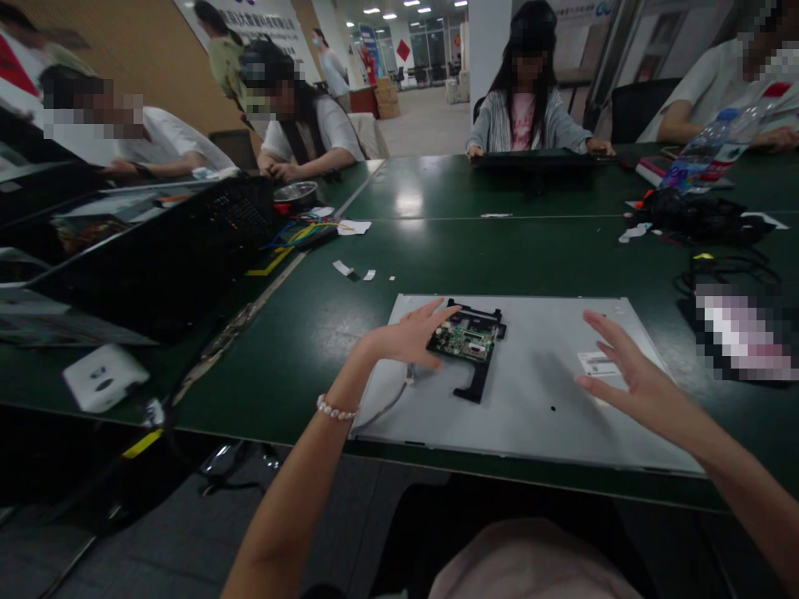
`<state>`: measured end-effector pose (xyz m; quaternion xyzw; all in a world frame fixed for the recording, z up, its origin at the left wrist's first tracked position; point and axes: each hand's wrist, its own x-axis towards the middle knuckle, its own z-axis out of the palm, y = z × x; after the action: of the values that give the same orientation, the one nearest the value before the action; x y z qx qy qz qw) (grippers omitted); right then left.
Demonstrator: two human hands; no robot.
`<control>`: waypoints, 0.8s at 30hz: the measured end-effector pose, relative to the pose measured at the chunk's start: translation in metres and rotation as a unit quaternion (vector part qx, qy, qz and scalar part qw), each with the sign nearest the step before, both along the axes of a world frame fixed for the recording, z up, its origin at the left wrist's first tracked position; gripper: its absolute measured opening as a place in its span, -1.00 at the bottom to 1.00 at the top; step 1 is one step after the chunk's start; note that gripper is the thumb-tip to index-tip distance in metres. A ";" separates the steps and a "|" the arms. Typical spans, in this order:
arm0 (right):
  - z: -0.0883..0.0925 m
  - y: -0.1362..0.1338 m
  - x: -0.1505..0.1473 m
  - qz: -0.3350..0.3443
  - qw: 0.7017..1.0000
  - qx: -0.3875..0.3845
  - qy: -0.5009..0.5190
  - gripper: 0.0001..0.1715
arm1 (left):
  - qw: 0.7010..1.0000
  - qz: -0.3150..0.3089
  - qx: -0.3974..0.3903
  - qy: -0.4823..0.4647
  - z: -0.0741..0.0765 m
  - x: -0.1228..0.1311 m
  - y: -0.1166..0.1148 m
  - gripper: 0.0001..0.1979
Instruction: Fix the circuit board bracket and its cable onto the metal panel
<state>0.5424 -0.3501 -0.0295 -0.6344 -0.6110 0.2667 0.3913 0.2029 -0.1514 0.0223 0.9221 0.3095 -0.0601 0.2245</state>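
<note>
Circuit board (pixel 469 343), in a black bracket (pixel 483 381), lies just beside the left hand (pixel 409 334), which is spread and grips nothing. Likely light, stiff and fragile (bending could crack it), it should be taken by its edges. The right hand (pixel 637 384) hangs open, empty.

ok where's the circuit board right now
In the head view, the board is on the grey panel, left of its middle, by the black bracket and just right of the left hand.
</note>
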 end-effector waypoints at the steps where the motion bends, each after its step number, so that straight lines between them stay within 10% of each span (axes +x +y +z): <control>1: 0.006 0.008 -0.007 0.029 1.000 -0.003 -0.010 -0.08 | 1.000 -0.009 -0.012 -0.005 -0.002 0.001 0.005 0.12; 12: 0.008 0.092 -0.086 0.160 0.987 -0.004 -0.034 0.28 | 0.997 -0.045 -0.060 -0.034 -0.019 0.009 0.028 0.20; 24: -0.006 0.100 -0.085 0.166 0.985 0.032 -0.044 0.30 | 0.997 0.001 0.012 -0.072 -0.021 0.024 -0.006 0.07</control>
<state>0.4575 -0.2500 -0.0358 -0.5226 -0.7323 0.2802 0.3349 0.2274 -0.1571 0.0014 0.9262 0.2943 0.0107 0.2354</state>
